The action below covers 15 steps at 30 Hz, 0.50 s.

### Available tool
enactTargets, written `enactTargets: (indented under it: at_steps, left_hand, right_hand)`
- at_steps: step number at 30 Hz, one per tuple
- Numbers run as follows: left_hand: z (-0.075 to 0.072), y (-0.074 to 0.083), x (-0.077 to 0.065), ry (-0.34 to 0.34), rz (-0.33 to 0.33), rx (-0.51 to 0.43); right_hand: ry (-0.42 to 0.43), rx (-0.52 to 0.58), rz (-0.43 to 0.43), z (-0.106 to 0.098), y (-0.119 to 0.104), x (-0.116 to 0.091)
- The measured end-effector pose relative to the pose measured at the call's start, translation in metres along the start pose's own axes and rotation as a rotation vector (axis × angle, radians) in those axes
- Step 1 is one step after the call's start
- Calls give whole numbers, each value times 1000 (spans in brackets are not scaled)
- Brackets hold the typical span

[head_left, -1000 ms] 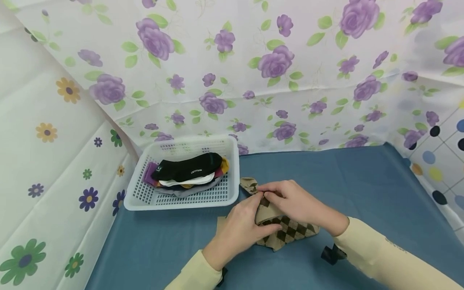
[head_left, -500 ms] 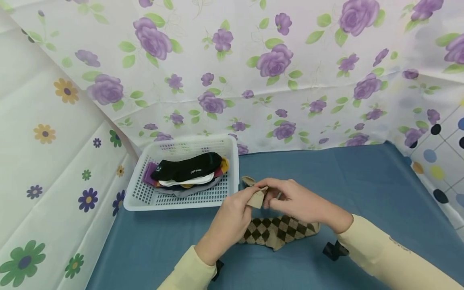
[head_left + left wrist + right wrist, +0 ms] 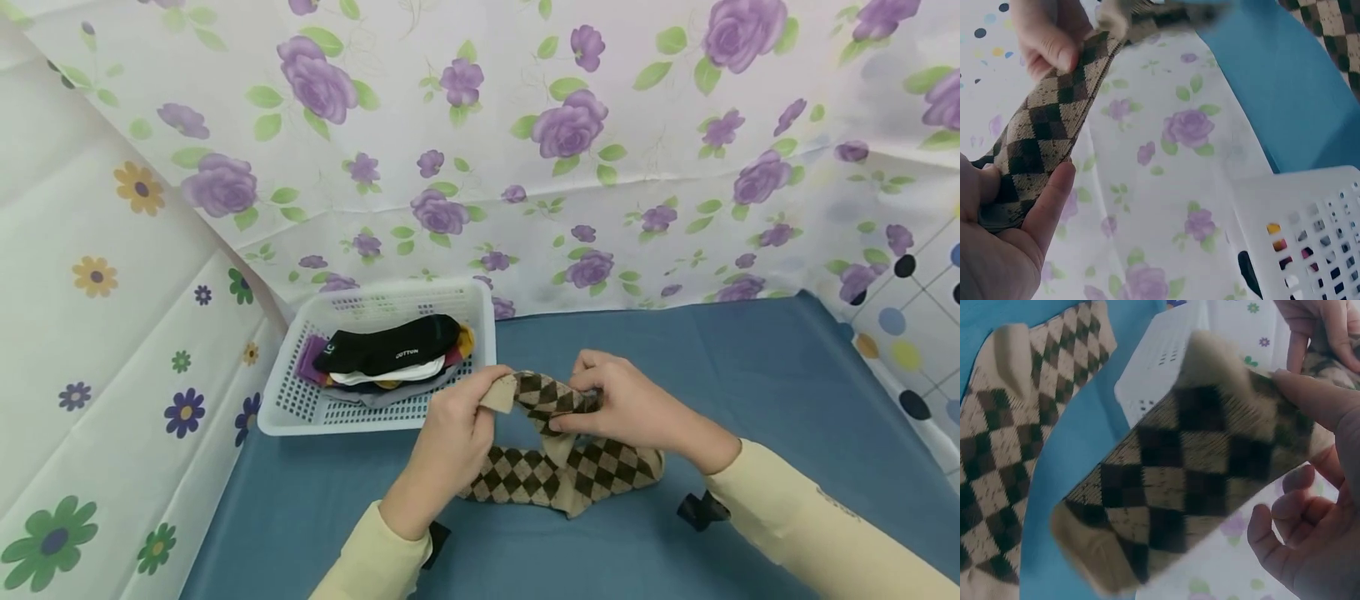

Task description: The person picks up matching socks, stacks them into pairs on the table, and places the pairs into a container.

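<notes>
Between both hands hangs a beige sock with dark brown diamonds (image 3: 543, 398), raised above the table. At its plain cuff, my left hand (image 3: 452, 433) grips it between thumb and fingers. My right hand (image 3: 630, 408) pinches it farther along, thumb below; in the right wrist view the heel and toe end of this sock (image 3: 1172, 469) droops past the fingers, slightly blurred. Under the hands a matching diamond sock (image 3: 517, 477) lies flat on the table, heel toward me, its cuff end partly hidden by my left hand.
A white perforated basket (image 3: 375, 429) stands left of the hands, close to the left fingers. Inside are folded socks, a black sock (image 3: 397, 348) uppermost. The blue tablecloth (image 3: 750, 392) stretches right. Flower-printed sheets (image 3: 510, 167) stand behind and at the sides.
The sock in the hands was bunched, then lifted; now it is stretched out sideways. My left hand has shifted left, and the matching sock beneath shows more.
</notes>
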<state>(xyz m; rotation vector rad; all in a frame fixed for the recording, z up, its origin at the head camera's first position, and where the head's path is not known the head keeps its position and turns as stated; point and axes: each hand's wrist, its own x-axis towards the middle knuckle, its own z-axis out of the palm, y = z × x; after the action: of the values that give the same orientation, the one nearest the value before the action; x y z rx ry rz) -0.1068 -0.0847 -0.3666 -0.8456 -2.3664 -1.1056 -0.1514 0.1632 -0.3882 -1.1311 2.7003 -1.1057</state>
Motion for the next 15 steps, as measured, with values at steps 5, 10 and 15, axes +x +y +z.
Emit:
enactTargets:
  at_steps: [5, 10, 15]
  left_hand:
    - [-7, -6, -1, 35, -25, 3]
    - [-9, -15, -4, 60, -53, -17]
    - [-12, -22, -8, 75, -90, -39]
  right_hand:
    - [-61, 38, 77, -8, 8, -7]
    - [-162, 74, 186, -15, 14, -15]
    - [-178, 92, 204, -16, 20, -22]
